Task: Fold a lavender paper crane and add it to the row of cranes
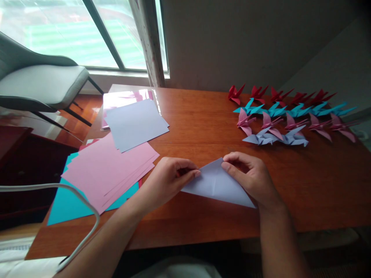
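A sheet of pale lavender paper [217, 185], folded into a triangle, is between my hands just above or on the wooden table. A crease line runs down its middle. My left hand [176, 175] pinches its upper left edge between thumb and fingers. With thumb and forefinger, my right hand [246, 172] grips the paper near its top corner. The triangle's long edge faces me, and its right corner reaches below my right wrist. Behind my right hand stand two pale lavender paper cranes [261, 138].
Rows of red cranes [257, 94], turquoise cranes [272, 110] and pink cranes [292, 123] stand at the back right. Pale sheets [137, 123], pink sheets [110, 166] and turquoise sheets [66, 200] lie at left. A white cable [72, 188] arches over the front left. A chair [43, 85] stands beyond.
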Available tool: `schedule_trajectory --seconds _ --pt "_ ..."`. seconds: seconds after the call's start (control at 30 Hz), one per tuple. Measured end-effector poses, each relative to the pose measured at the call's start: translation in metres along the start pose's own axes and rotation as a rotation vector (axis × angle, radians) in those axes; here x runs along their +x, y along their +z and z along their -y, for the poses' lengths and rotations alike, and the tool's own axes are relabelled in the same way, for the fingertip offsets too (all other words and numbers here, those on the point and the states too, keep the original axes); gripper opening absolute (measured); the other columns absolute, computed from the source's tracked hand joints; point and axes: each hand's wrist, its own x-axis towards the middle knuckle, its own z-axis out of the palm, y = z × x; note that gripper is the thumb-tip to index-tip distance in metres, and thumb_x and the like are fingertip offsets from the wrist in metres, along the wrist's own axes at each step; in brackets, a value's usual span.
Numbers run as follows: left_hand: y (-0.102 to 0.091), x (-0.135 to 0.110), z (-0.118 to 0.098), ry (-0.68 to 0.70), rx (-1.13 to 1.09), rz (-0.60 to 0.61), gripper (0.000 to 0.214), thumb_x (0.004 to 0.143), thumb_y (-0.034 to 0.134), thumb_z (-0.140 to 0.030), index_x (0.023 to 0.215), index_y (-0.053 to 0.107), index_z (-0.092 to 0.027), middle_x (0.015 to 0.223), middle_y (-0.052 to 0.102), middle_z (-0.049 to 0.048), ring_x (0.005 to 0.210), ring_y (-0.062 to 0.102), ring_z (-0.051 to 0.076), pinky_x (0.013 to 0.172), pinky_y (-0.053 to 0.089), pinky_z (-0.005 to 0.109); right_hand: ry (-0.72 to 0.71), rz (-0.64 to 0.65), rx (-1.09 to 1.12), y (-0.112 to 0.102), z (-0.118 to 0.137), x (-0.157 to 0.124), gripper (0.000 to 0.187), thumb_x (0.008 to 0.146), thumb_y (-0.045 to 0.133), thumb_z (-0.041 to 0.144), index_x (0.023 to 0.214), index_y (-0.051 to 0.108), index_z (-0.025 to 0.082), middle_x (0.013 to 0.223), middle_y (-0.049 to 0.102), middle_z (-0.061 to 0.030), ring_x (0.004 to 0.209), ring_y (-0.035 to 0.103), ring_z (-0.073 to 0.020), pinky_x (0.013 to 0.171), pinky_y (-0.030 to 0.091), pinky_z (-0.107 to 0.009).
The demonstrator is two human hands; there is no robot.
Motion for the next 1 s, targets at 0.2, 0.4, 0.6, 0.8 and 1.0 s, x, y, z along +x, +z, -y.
schedule_trajectory --seconds 0.2,0.4,0.6,0.8,1.0 --pt "-0.0004 0.0 -0.0006 0.006 0.02 0.011 0.024 0.096 0.059 -0.032 0.085 0.075 -0.018 0.077 0.074 -0.0013 0.068 0.062 0.012 0.062 0.042 0.02 -0.012 0.0 0.004 -0.0003 -0.0013 -0.0004 0.006 0.087 0.073 0.029 0.086 0.072 0.023 0.084 0.073 0.0 0.078 0.068 -0.016 0.07 0.054 -0.025" --pt "-0.0007 -0.0001 -0.0048 0.013 0.031 -0.004 0.021 0.094 0.06 -0.028 0.083 0.074 -0.017 0.073 0.072 -0.0019 0.064 0.06 0.01 0.06 0.041 0.018 -0.006 0.017 -0.017 -0.0002 -0.0015 0.0015 0.006 0.088 0.072 0.029 0.086 0.072 0.023 0.083 0.073 0.0009 0.077 0.068 -0.015 0.069 0.053 -0.024" --pt "-0.0009 -0.0004 -0.0065 0.004 0.015 -0.007 0.018 0.092 0.062 -0.025 0.08 0.073 -0.016 0.069 0.07 -0.0029 0.061 0.057 0.008 0.057 0.041 0.016 0.018 0.023 -0.043 -0.0003 0.0007 0.0014 0.008 0.087 0.072 0.031 0.086 0.073 0.023 0.084 0.074 0.0003 0.078 0.069 -0.0158 0.07 0.053 -0.025" --pt "-0.0008 -0.001 -0.0065 -0.005 0.013 -0.009 0.02 0.092 0.062 -0.028 0.081 0.074 -0.017 0.069 0.07 -0.0032 0.061 0.056 0.008 0.056 0.041 0.016 0.034 0.018 -0.02 0.0001 0.0008 0.0013 0.009 0.087 0.073 0.032 0.086 0.074 0.022 0.085 0.075 -0.0003 0.079 0.069 -0.0167 0.069 0.053 -0.026" --pt "0.0006 -0.001 -0.0024 -0.005 0.032 -0.013 0.02 0.093 0.061 -0.03 0.083 0.073 -0.018 0.072 0.071 -0.0033 0.063 0.058 0.009 0.058 0.041 0.018 0.026 0.022 -0.041 0.0005 -0.001 0.0018 0.01 0.087 0.073 0.033 0.087 0.074 0.022 0.085 0.075 -0.0008 0.079 0.069 -0.017 0.069 0.052 -0.026"
